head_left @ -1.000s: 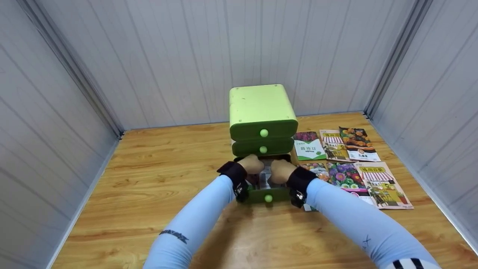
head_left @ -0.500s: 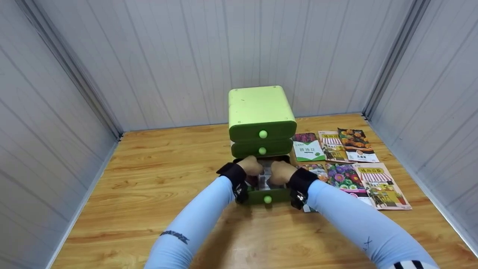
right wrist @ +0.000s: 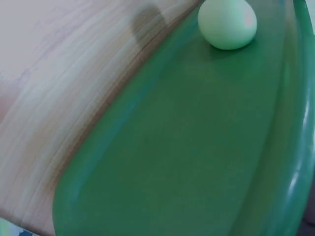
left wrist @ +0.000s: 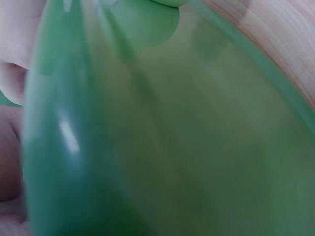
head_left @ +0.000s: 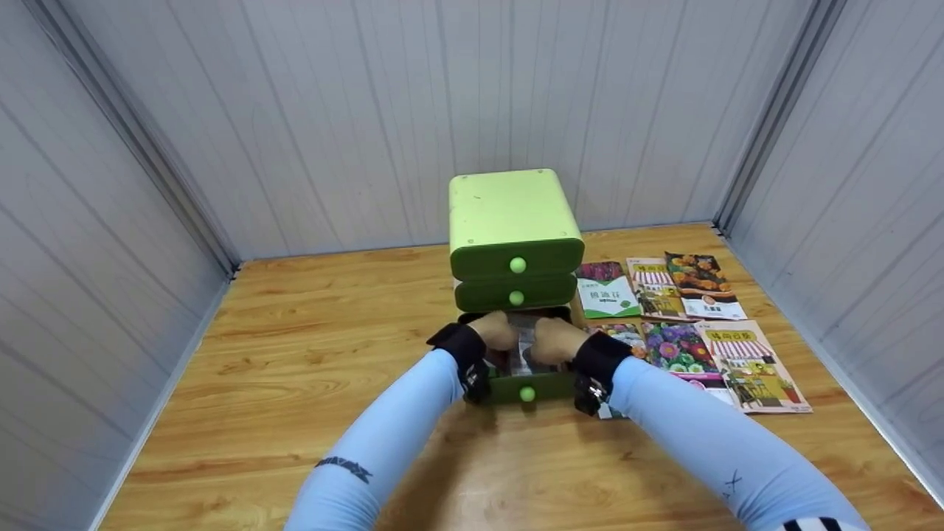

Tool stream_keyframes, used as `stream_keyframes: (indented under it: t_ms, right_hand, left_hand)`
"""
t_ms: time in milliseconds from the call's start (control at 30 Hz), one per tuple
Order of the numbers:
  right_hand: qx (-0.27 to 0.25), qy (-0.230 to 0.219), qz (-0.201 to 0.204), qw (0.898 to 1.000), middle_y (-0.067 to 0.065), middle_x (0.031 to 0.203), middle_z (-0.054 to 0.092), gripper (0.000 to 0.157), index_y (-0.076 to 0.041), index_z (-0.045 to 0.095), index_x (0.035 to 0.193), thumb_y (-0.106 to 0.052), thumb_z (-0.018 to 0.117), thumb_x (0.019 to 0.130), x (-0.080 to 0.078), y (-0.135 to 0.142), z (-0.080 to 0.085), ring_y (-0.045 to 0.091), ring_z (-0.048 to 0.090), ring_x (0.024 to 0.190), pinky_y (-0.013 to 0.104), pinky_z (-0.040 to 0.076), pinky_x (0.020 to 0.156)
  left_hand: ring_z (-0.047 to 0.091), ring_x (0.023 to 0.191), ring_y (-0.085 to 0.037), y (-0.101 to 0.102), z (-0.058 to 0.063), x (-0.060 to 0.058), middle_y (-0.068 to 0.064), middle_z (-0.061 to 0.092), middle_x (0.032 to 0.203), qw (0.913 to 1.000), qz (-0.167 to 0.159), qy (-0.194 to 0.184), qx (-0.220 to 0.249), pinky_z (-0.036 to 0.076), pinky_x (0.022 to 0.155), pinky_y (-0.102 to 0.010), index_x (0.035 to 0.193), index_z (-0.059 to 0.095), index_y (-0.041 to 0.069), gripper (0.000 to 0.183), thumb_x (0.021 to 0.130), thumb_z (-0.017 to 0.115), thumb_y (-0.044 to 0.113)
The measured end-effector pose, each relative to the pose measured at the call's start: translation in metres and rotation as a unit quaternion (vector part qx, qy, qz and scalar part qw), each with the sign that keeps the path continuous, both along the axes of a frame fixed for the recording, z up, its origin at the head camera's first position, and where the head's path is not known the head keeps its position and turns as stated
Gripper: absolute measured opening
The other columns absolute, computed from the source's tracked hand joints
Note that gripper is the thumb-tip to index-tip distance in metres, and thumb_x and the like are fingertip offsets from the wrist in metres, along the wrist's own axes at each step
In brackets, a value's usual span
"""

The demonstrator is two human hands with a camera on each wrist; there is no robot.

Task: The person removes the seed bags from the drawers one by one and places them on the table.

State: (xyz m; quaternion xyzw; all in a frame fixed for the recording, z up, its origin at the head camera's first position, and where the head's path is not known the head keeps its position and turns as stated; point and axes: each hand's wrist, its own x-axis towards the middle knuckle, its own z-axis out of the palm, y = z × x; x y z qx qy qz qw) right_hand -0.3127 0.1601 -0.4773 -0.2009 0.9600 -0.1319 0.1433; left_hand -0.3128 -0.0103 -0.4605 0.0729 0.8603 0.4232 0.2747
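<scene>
In the head view, both hands are down inside the pulled-out bottom drawer (head_left: pixel 509 389) of a small green cabinet (head_left: pixel 512 210). The left hand (head_left: pixel 495 331) and the right hand (head_left: pixel 555 342) face each other, fingers curled, and pinch what looks like a clear plastic bag (head_left: pixel 523 355) spread between them. Their fingertips are hidden. Along the left edge of the left wrist view, bent fingers (left wrist: pixel 11 162) show behind the drawer's green front wall (left wrist: pixel 206 128). The right wrist view is mostly that front wall and its pale round knob (right wrist: pixel 227 23).
Flower seed packets lie on the wooden table right of the cabinet, among them a white-and-green one (head_left: pixel 608 295), an orange-flowered one (head_left: pixel 704 284) and one with a striped awning (head_left: pixel 752 365). Two closed drawers (head_left: pixel 516 293) sit above the hands. Grey panel walls (head_left: pixel 332 133) enclose the table.
The hands stay in the drawer with only slight shifts. Clear plastic now shows higher up between them. The whole view has drifted a little.
</scene>
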Motion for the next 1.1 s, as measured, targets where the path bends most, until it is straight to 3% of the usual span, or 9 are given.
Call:
stream_keyframes:
  t_ms: [133, 300, 433, 533, 667, 733, 867, 967, 1100]
  right_hand:
    - [-0.015, -0.008, -0.005, 1.0, 0.005, 0.074, 0.054, 0.03, -0.013, 0.052, 0.072, -0.014, 0.062, 0.101, 0.004, -0.001, 0.003, 0.02, 0.048, 0.063, 0.031, 0.042, 0.065]
    - [-0.025, -0.006, 0.007, 1.0, 0.004, 0.074, 0.05, 0.031, -0.013, 0.052, 0.072, -0.014, 0.059, 0.102, 0.004, -0.001, 0.004, 0.019, 0.042, 0.062, 0.031, 0.037, 0.064]
    - [-0.057, -0.025, 0.0, 0.998, 0.0, 0.065, 0.04, 0.036, -0.016, 0.047, 0.071, -0.015, 0.056, 0.105, 0.001, -0.001, 0.001, 0.016, 0.034, 0.055, 0.032, 0.032, 0.06]
    - [-0.082, -0.048, -0.013, 0.995, -0.003, 0.062, 0.038, 0.036, -0.017, 0.047, 0.073, -0.019, 0.053, 0.109, 0.001, -0.001, 0.001, 0.014, 0.032, 0.051, 0.032, 0.03, 0.058]
    - [-0.105, -0.053, -0.016, 0.993, -0.003, 0.063, 0.043, 0.032, -0.014, 0.059, 0.081, -0.023, 0.05, 0.11, 0.002, -0.001, 0.006, 0.012, 0.035, 0.05, 0.031, 0.033, 0.056]
    - [-0.111, -0.053, -0.015, 0.992, -0.003, 0.063, 0.044, 0.031, -0.008, 0.072, 0.099, -0.025, 0.05, 0.112, 0.003, -0.001, 0.008, 0.012, 0.035, 0.05, 0.031, 0.033, 0.056]
    - [-0.122, -0.051, -0.008, 0.991, -0.003, 0.062, 0.044, 0.037, -0.005, 0.074, 0.128, -0.027, 0.049, 0.114, 0.005, -0.002, 0.01, 0.012, 0.033, 0.049, 0.032, 0.033, 0.057]
    - [-0.124, -0.047, -0.005, 0.991, -0.004, 0.06, 0.04, 0.032, -0.011, 0.073, 0.096, -0.026, 0.051, 0.114, 0.006, -0.001, 0.012, 0.011, 0.032, 0.049, 0.031, 0.032, 0.057]
    - [-0.124, -0.037, -0.011, 0.991, -0.007, 0.058, 0.034, 0.043, -0.021, 0.045, 0.068, -0.022, 0.055, 0.11, 0.008, 0.0, 0.019, 0.011, 0.031, 0.05, 0.029, 0.029, 0.057]
  left_hand:
    - [0.067, 0.064, -0.019, -0.001, -0.002, 0.0, -0.011, 0.063, 0.091, 0.9995, 0.005, 0.0, 0.031, 0.068, 0.078, -0.038, 0.13, 0.055, -0.011, 0.029, 0.104, 0.048, 0.001]
    - [0.063, 0.06, -0.014, -0.002, -0.003, -0.001, -0.005, 0.06, 0.08, 0.9997, 0.003, 0.011, 0.024, 0.065, 0.069, -0.031, 0.106, 0.054, 0.0, 0.009, 0.104, 0.045, 0.0]
    - [0.065, 0.058, -0.014, -0.002, -0.001, -0.002, -0.008, 0.064, 0.08, 0.9999, 0.011, 0.007, 0.009, 0.062, 0.065, -0.028, 0.129, 0.056, -0.01, 0.029, 0.108, 0.041, 0.002]
    - [0.066, 0.061, -0.016, -0.002, 0.0, -0.003, -0.015, 0.067, 0.096, 0.9993, 0.028, -0.013, 0.021, 0.066, 0.073, -0.031, 0.157, 0.037, -0.015, 0.05, 0.111, 0.041, 0.004]
    - [0.065, 0.071, -0.018, -0.004, 0.002, -0.004, -0.019, 0.061, 0.116, 0.9957, 0.059, -0.045, 0.057, 0.066, 0.086, -0.036, 0.168, 0.019, -0.011, 0.064, 0.109, 0.042, 0.002]
    - [0.063, 0.074, -0.019, -0.005, 0.002, -0.003, -0.018, 0.061, 0.115, 0.9937, 0.069, -0.053, 0.071, 0.065, 0.084, -0.035, 0.168, 0.018, -0.01, 0.066, 0.107, 0.043, -0.001]
    - [0.059, 0.073, -0.018, -0.008, 0.002, -0.002, -0.013, 0.056, 0.104, 0.9901, 0.082, -0.06, 0.096, 0.058, 0.066, -0.027, 0.166, 0.025, -0.009, 0.068, 0.101, 0.045, -0.01]
    - [0.055, 0.071, -0.018, -0.01, 0.003, -0.003, -0.012, 0.053, 0.103, 0.9871, 0.088, -0.071, 0.114, 0.051, 0.059, -0.025, 0.161, 0.03, -0.009, 0.065, 0.098, 0.047, -0.013]
    - [0.055, 0.073, -0.019, -0.011, 0.005, -0.003, -0.011, 0.052, 0.102, 0.9814, 0.092, -0.094, 0.14, 0.051, 0.059, -0.026, 0.148, 0.037, -0.007, 0.055, 0.095, 0.048, -0.018]
